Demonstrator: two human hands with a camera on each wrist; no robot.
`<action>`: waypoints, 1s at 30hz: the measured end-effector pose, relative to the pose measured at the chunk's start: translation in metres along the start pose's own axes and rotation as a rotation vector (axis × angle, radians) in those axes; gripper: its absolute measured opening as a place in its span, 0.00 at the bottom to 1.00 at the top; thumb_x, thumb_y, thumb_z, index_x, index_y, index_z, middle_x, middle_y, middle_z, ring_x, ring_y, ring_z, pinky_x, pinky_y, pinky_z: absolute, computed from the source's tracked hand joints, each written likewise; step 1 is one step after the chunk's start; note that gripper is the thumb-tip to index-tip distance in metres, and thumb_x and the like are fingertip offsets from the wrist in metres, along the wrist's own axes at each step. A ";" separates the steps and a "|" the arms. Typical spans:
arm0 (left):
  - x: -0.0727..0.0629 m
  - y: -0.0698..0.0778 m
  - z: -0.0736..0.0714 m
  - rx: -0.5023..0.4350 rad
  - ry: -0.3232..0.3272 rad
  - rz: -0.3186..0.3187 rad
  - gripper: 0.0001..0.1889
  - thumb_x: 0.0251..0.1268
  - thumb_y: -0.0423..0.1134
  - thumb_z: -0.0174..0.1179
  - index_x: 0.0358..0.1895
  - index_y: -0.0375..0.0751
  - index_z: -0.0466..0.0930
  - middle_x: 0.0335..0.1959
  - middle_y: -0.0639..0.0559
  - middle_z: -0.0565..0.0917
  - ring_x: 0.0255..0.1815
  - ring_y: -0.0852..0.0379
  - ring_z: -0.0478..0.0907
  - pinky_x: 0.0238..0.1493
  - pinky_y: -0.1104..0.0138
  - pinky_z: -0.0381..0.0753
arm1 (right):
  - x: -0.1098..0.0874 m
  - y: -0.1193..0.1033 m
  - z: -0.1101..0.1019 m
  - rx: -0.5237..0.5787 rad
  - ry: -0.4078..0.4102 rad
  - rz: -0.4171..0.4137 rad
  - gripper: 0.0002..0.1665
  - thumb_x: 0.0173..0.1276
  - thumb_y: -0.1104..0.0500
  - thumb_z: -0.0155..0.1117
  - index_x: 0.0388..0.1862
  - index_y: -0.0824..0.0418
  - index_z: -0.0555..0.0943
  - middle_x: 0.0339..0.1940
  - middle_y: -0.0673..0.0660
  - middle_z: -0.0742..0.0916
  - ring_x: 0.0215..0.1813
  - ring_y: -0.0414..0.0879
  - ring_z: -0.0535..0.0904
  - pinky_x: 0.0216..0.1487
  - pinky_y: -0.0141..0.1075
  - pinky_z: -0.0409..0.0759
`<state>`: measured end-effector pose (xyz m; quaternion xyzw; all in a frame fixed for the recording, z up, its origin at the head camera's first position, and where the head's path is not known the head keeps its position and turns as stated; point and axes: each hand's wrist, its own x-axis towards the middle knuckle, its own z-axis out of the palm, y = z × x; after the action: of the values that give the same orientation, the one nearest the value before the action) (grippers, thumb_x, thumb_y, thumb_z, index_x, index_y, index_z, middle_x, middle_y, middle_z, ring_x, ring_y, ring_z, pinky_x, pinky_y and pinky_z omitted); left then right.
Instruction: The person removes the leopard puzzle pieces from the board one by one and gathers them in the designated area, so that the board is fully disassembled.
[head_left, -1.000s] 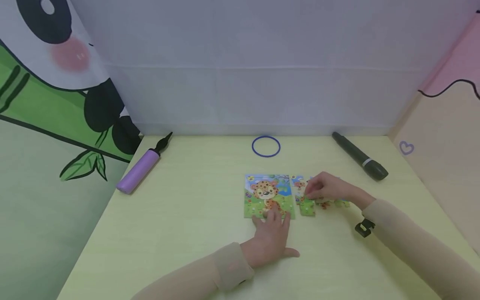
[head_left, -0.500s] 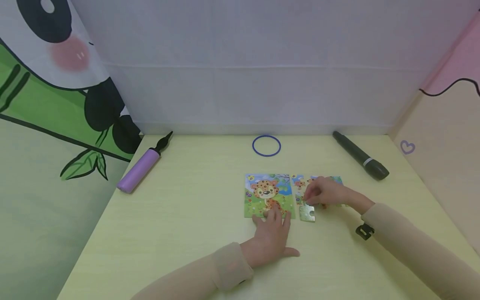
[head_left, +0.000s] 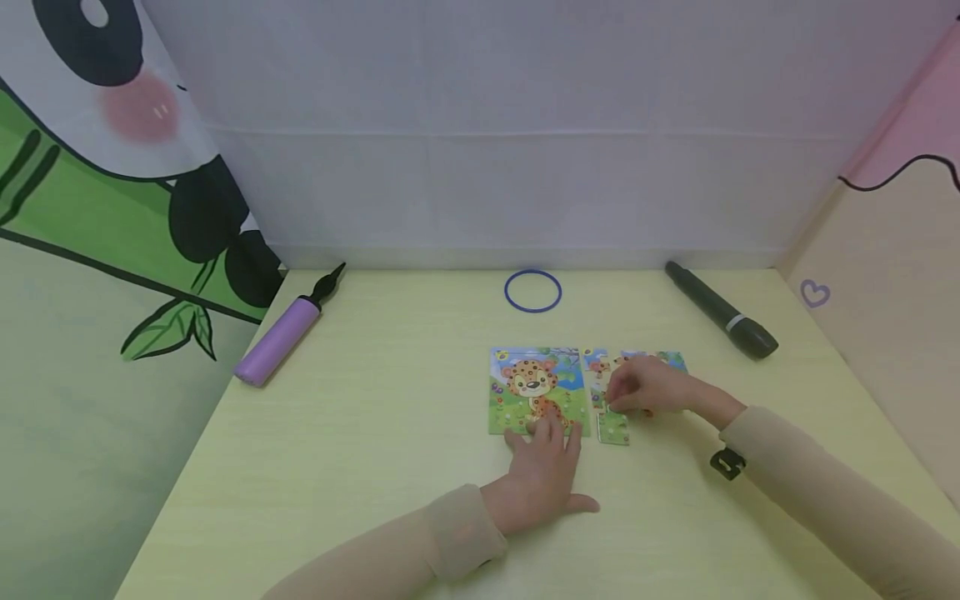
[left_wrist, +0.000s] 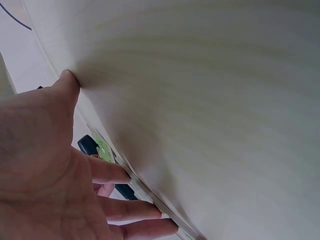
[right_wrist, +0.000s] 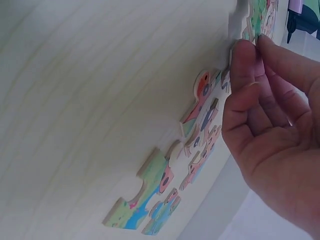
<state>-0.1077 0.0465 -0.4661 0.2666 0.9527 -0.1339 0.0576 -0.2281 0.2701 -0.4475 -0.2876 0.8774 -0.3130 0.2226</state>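
On the leopard picture card (head_left: 534,383), the left hand (head_left: 540,479) rests with its fingers spread over the lower edge, its thumb out to the right on the table. To the right of the card, the right hand (head_left: 651,385) pinches the upper edge of a green jigsaw puzzle piece (head_left: 613,429) between thumb and fingertips. In the right wrist view, several loose puzzle pieces (right_wrist: 150,185) lie behind that hand (right_wrist: 280,110). The hand hides part of them in the head view. The left wrist view shows the left palm (left_wrist: 45,165) and the fingertips at the card's edge.
A purple hand pump (head_left: 281,340) with a black nozzle lies at the table's left edge. At the back sit a blue ring (head_left: 532,292) and, farther right, a dark microphone (head_left: 720,310). Printed cloth walls bound the table (head_left: 360,433).
The puzzle piece in the right hand has tilted, flashing pale and shiny, then green again, and sits slightly lower. The left hand has stayed still on the card.
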 end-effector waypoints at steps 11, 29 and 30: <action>-0.002 -0.001 -0.002 -0.066 0.058 0.001 0.55 0.45 0.82 0.44 0.71 0.46 0.59 0.69 0.52 0.62 0.57 0.46 0.66 0.43 0.40 0.74 | 0.000 -0.002 -0.003 -0.029 0.021 -0.003 0.02 0.62 0.61 0.69 0.33 0.58 0.83 0.24 0.49 0.83 0.20 0.43 0.74 0.21 0.35 0.74; -0.003 -0.001 -0.001 -0.061 0.032 0.013 0.54 0.49 0.82 0.40 0.74 0.48 0.55 0.73 0.51 0.57 0.61 0.45 0.62 0.47 0.38 0.71 | 0.036 -0.030 0.005 -0.062 0.043 -0.125 0.05 0.65 0.63 0.66 0.38 0.61 0.85 0.32 0.48 0.86 0.34 0.41 0.80 0.39 0.37 0.79; -0.004 -0.001 -0.001 -0.063 0.031 0.014 0.54 0.49 0.82 0.40 0.74 0.48 0.55 0.73 0.51 0.57 0.61 0.45 0.62 0.47 0.38 0.71 | 0.038 -0.031 0.006 -0.059 0.041 -0.126 0.05 0.65 0.63 0.66 0.39 0.61 0.85 0.32 0.48 0.86 0.34 0.41 0.80 0.39 0.37 0.79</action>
<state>-0.1052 0.0440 -0.4640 0.2735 0.9553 -0.0991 0.0523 -0.2414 0.2228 -0.4384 -0.3420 0.8709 -0.3061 0.1757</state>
